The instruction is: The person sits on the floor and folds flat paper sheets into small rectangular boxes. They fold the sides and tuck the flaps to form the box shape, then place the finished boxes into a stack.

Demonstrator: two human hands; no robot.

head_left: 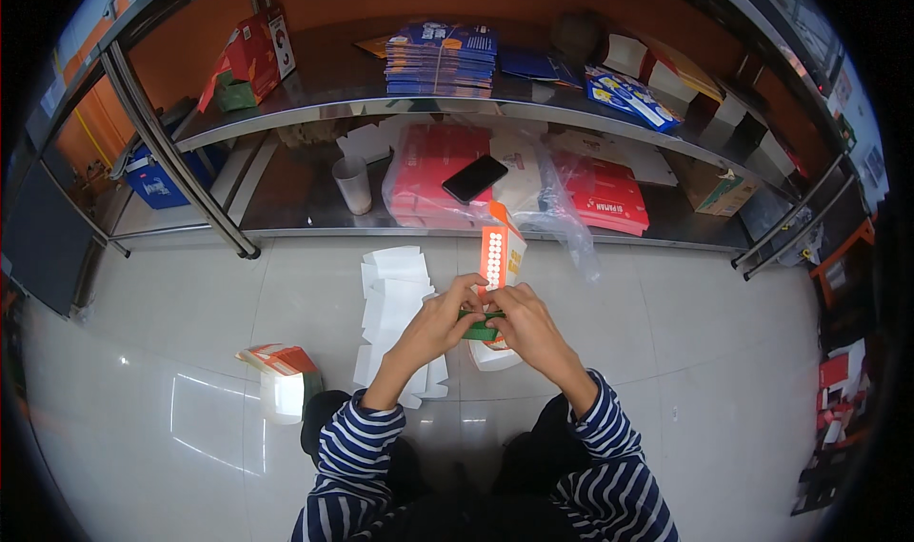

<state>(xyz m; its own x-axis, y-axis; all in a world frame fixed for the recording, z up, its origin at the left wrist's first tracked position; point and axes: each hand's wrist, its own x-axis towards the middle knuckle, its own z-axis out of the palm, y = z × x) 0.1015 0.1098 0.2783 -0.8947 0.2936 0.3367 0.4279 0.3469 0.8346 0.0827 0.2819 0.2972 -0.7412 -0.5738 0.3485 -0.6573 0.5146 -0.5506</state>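
Above the floor in front of me I hold a partly folded cardboard carton (494, 259), orange and white with green end flaps. My left hand (440, 319) pinches its near end from the left, with the fingers bent over the green flaps (482, 333). From the right, my right hand (528, 323) grips the same end, its fingertips close to those of the left. An orange-and-white panel rises beyond my fingers toward the shelf. Left of the carton lie flat white cardboard blanks (391, 306), overlapping on the floor. My fingers hide part of the folds.
Across the front stands a metal shelf (314, 220). Its lower level bears a black phone (474, 178), a plastic cup (353, 186) and red cardboard in plastic (433, 157). Above sits a tied blue stack (441, 63). A folded carton (283, 390) rests on the floor left of my legs.
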